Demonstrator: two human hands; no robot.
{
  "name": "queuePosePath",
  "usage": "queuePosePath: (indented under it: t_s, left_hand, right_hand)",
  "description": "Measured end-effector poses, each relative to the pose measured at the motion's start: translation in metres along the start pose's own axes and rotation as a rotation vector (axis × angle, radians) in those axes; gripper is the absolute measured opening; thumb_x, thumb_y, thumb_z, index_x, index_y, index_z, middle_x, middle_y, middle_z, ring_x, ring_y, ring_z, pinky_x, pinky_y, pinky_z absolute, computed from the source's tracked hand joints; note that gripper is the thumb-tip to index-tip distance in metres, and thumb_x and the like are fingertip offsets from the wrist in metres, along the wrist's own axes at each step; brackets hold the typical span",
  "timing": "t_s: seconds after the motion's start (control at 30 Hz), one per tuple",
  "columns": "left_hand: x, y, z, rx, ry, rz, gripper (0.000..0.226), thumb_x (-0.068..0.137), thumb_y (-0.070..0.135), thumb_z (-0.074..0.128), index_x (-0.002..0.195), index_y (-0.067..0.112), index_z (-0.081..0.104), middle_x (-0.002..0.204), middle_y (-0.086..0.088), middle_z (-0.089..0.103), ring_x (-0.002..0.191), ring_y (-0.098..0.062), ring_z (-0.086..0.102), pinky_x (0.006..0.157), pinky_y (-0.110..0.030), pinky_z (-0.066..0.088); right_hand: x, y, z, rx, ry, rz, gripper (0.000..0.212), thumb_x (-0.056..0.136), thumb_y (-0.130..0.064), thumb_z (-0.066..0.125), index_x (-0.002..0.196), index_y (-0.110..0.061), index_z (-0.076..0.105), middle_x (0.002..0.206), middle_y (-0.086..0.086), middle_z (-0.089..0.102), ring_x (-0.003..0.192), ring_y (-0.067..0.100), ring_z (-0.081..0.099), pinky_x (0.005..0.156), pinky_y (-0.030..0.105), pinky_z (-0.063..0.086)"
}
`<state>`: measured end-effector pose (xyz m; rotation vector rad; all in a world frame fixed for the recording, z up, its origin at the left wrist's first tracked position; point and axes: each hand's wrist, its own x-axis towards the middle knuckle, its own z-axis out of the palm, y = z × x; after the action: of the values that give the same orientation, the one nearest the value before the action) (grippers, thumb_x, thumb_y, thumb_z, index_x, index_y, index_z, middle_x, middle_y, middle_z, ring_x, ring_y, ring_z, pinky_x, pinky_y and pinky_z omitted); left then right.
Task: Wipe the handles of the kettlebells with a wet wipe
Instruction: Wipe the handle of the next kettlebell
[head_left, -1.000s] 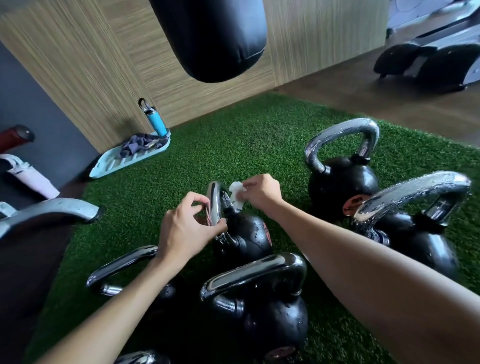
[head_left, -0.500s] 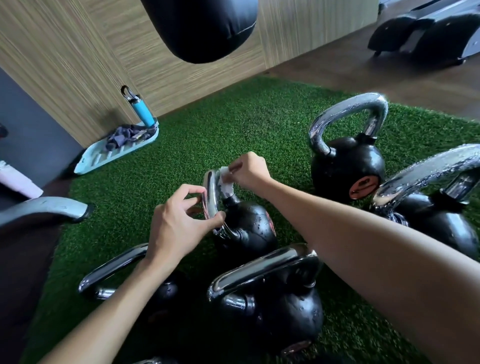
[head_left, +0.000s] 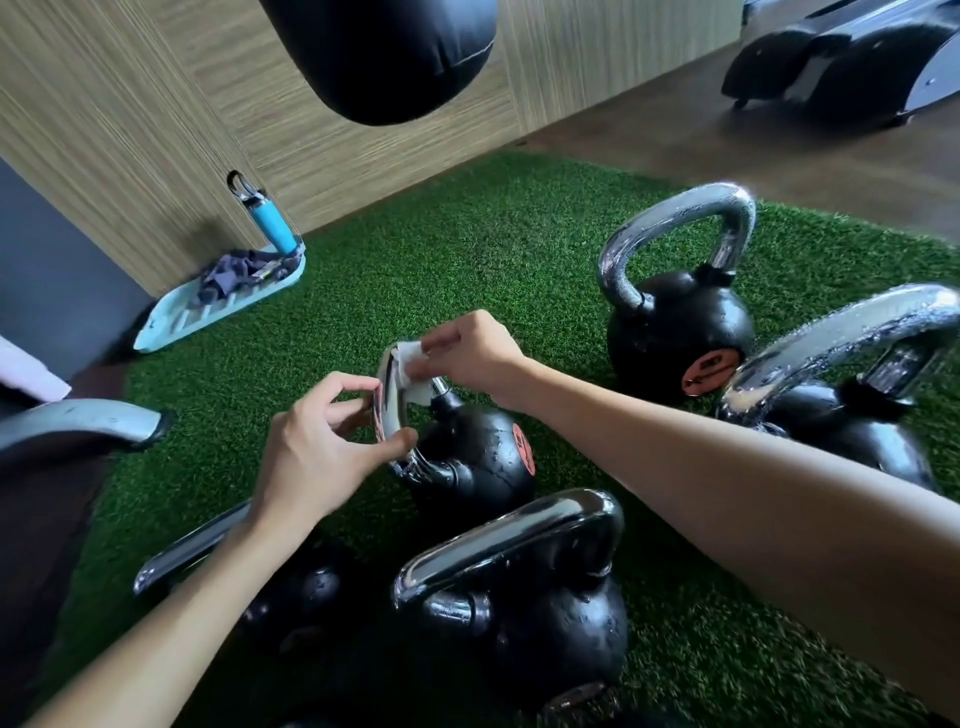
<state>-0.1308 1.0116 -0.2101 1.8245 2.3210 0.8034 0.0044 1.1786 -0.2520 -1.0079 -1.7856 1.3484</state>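
The left hand (head_left: 317, 447) pinches the middle kettlebell's (head_left: 483, 462) chrome handle (head_left: 387, 402) on the turf (head_left: 467, 249). The right hand (head_left: 475, 353) grips a wet wipe (head_left: 411, 361) wrapped over the handle's top, its fingers hiding part of the wipe.

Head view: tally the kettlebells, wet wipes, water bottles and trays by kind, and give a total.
Kettlebells: 5
Wet wipe: 1
Water bottle: 1
Tray: 1
Total: 8
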Motion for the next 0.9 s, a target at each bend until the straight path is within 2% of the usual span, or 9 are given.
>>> queuePosePath:
  t_s: [0.13, 0.27, 0.37, 0.47, 0.6, 0.7, 0.77, 0.83, 0.9]
  left_hand:
    - [0.001, -0.007, -0.002, -0.026, -0.019, 0.004, 0.073, 0.058, 0.073, 0.081, 0.117, 0.034, 0.064, 0.124, -0.008, 0.072, 0.116, -0.024, 0.068, 0.100, -0.035, 0.050]
    - [0.000, 0.000, 0.000, -0.023, -0.020, 0.003, 0.074, 0.057, 0.070, 0.080, 0.119, 0.033, 0.066, 0.125, -0.005, 0.071, 0.116, -0.024, 0.068, 0.097, -0.029, 0.047]
    - [-0.001, 0.006, 0.002, -0.019, -0.026, 0.022, 0.072, 0.060, 0.066, 0.082, 0.122, 0.032, 0.066, 0.128, -0.005, 0.070, 0.117, -0.026, 0.067, 0.096, -0.029, 0.046]
    - [-0.001, 0.012, 0.004, 0.002, -0.050, 0.031, 0.072, 0.063, 0.067, 0.080, 0.125, 0.034, 0.064, 0.131, -0.003, 0.068, 0.118, -0.026, 0.067, 0.093, -0.029, 0.047]
    - [-0.001, 0.021, 0.006, -0.005, -0.058, 0.038, 0.070, 0.064, 0.068, 0.079, 0.124, 0.035, 0.064, 0.132, -0.004, 0.068, 0.119, -0.025, 0.066, 0.095, -0.030, 0.047]
    - [-0.002, 0.021, 0.006, -0.012, -0.072, 0.038, 0.071, 0.064, 0.067, 0.078, 0.125, 0.033, 0.063, 0.134, -0.009, 0.066, 0.122, -0.026, 0.065, 0.096, -0.032, 0.045]
    - [-0.003, 0.020, 0.006, 0.004, -0.064, 0.034, 0.071, 0.064, 0.068, 0.077, 0.125, 0.035, 0.063, 0.134, -0.009, 0.066, 0.122, -0.026, 0.064, 0.097, -0.034, 0.046]
    - [-0.003, 0.020, 0.006, 0.048, -0.052, 0.036, 0.070, 0.065, 0.070, 0.076, 0.126, 0.037, 0.061, 0.133, -0.008, 0.067, 0.118, -0.025, 0.067, 0.094, -0.032, 0.049]
    - [-0.002, 0.025, 0.009, 0.133, -0.054, 0.053, 0.067, 0.072, 0.070, 0.073, 0.127, 0.036, 0.057, 0.131, -0.009, 0.068, 0.088, -0.021, 0.074, 0.071, -0.020, 0.055]
  right_hand:
    - [-0.006, -0.005, 0.000, -0.031, -0.040, -0.027, 0.048, 0.068, -0.032, 0.092, 0.110, -0.015, 0.076, 0.099, -0.003, 0.077, 0.075, 0.004, 0.068, 0.062, 0.014, 0.052]
    - [-0.011, -0.008, -0.006, 0.027, -0.001, -0.003, 0.039, 0.069, -0.026, 0.091, 0.104, -0.014, 0.077, 0.087, -0.008, 0.071, 0.070, 0.003, 0.064, 0.061, 0.015, 0.051]
    - [-0.022, 0.000, -0.013, 0.039, -0.134, -0.010, 0.023, 0.067, -0.025, 0.092, 0.085, -0.020, 0.077, 0.078, -0.008, 0.074, 0.064, 0.008, 0.063, 0.056, 0.018, 0.049]
    - [-0.033, 0.001, -0.022, -0.011, -0.225, -0.007, 0.020, 0.067, -0.024, 0.092, 0.078, -0.021, 0.075, 0.073, -0.012, 0.070, 0.062, 0.008, 0.059, 0.051, 0.017, 0.045]
    - [-0.035, -0.001, -0.033, 0.005, -0.217, 0.047, 0.029, 0.063, -0.024, 0.094, 0.086, -0.018, 0.078, 0.085, 0.002, 0.077, 0.072, 0.017, 0.066, 0.070, 0.038, 0.060]
    - [-0.046, 0.010, -0.033, -0.022, -0.374, 0.100, 0.027, 0.068, -0.025, 0.089, 0.089, -0.014, 0.076, 0.090, 0.010, 0.076, 0.066, 0.018, 0.058, 0.056, 0.028, 0.049]
    - [-0.054, 0.021, -0.027, -0.052, -0.447, 0.090, 0.032, 0.070, -0.022, 0.089, 0.096, -0.008, 0.076, 0.095, 0.014, 0.076, 0.074, 0.021, 0.059, 0.060, 0.028, 0.047]
    - [-0.057, 0.028, -0.024, -0.053, -0.432, 0.073, 0.033, 0.070, -0.017, 0.090, 0.096, -0.003, 0.075, 0.096, 0.015, 0.077, 0.079, 0.023, 0.064, 0.071, 0.038, 0.054]
    - [-0.057, 0.028, -0.026, -0.105, -0.423, 0.045, 0.031, 0.070, -0.016, 0.090, 0.095, -0.005, 0.075, 0.093, 0.010, 0.077, 0.078, 0.018, 0.066, 0.078, 0.038, 0.057]
